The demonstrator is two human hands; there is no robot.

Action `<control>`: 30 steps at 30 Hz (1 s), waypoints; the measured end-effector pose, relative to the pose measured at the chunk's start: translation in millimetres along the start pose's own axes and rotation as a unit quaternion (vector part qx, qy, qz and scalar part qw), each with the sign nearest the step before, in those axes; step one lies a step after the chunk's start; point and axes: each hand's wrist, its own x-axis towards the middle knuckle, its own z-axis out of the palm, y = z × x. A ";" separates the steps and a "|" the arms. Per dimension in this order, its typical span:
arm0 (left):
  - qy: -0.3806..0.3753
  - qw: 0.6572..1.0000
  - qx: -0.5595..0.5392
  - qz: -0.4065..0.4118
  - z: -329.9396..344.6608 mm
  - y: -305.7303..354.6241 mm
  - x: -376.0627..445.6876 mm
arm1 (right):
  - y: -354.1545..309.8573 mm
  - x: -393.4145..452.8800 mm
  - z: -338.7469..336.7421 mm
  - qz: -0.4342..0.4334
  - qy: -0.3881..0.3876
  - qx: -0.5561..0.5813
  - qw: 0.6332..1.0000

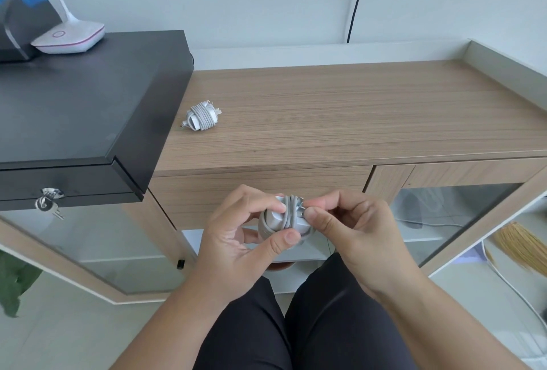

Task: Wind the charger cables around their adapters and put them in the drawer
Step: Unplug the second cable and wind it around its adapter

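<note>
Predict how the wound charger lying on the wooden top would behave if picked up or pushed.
The wound charger probably lifts as one compact, stiff bundle, since its cable wraps tightly around it. Its loose connector tip may dangle. Pushed, it would likely slide, not roll, on the smooth wooden top.

Wood-grain cabinet top point(340, 115) with raised pale rim along rear and right edges, beyond the two-handed grip. Directly on it, up and left of the grip: white adapter wound in its cable point(201, 115), prongs toward the right.
</note>
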 end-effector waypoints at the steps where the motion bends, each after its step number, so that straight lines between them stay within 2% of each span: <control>1: 0.001 1.000 0.002 0.003 0.3 -0.4 0.3 | -0.7 0.6 0.8 0.001 -0.003 -0.004 1.000; 10: 0.014 1.000 0.007 0.012 2.3 -5.8 -2.8 | -0.4 2.5 2.0 -0.021 0.001 -0.085 0.996; 15: 0.018 1.000 0.000 0.018 3.5 -4.7 -0.1 | -1.6 5.7 2.8 0.034 -0.010 0.026 0.999; 21: 0.011 1.000 -0.004 0.002 1.3 -7.3 0.5 | -1.1 10.2 -7.9 0.083 -0.092 0.057 0.991; 24: 0.004 1.000 -0.005 -0.012 0.5 -7.4 0.1 | 0.3 10.3 -12.5 0.115 -0.104 0.082 0.985; 26: -0.004 1.000 0.002 -0.026 0.8 -6.9 -1.8 | 2.0 12.3 -14.1 0.108 -0.099 0.047 0.988; 30: -0.001 0.990 -0.024 -0.141 3.0 -7.0 -6.3 | 4.7 13.9 -11.9 0.066 -0.045 -0.096 0.992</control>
